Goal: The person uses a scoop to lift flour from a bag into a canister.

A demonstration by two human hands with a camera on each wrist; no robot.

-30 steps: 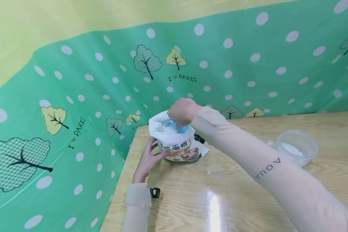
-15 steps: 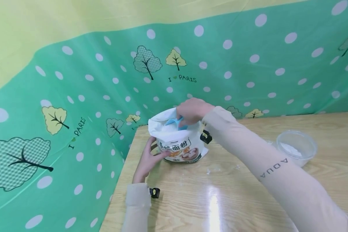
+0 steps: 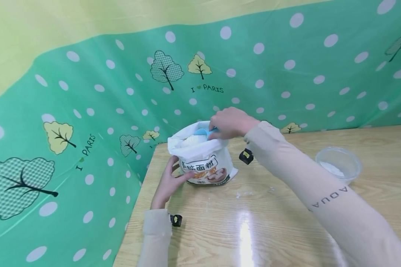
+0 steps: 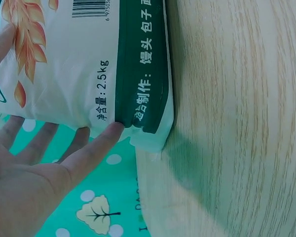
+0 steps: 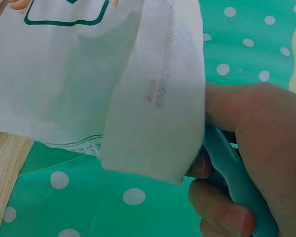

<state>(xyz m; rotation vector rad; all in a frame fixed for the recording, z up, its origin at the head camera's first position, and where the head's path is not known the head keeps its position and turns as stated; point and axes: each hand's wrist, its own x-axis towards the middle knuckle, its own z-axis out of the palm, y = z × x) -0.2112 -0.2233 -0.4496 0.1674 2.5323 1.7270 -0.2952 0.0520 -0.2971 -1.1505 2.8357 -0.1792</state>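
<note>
A white flour bag (image 3: 200, 167) stands upright on the table, its top rolled outward and white flour (image 3: 194, 140) showing inside. My left hand (image 3: 168, 183) rests against the bag's left side, thumb on the printed front. In the left wrist view its fairly straight fingers (image 4: 96, 153) touch the bag's edge. Over the right of the bag's mouth, my right hand (image 3: 232, 123) grips the handle of a blue scoop (image 3: 204, 132), whose bowl is at the flour. The right wrist view shows fingers and thumb around the blue handle (image 5: 237, 180); the folded rim hides the bowl there.
To the right stands a clear round tub (image 3: 349, 163) with white powder in it, partly behind the right sleeve (image 3: 307, 178). Specks of flour (image 3: 238, 194) lie on the wooden table (image 3: 214, 230). A green dotted cloth (image 3: 120, 85) hangs behind and along the left.
My right hand has moved right and slightly up, bringing the scoop from deep in the bag to near the rim, its bowl now more visible. My left hand keeps its place on the bag.
</note>
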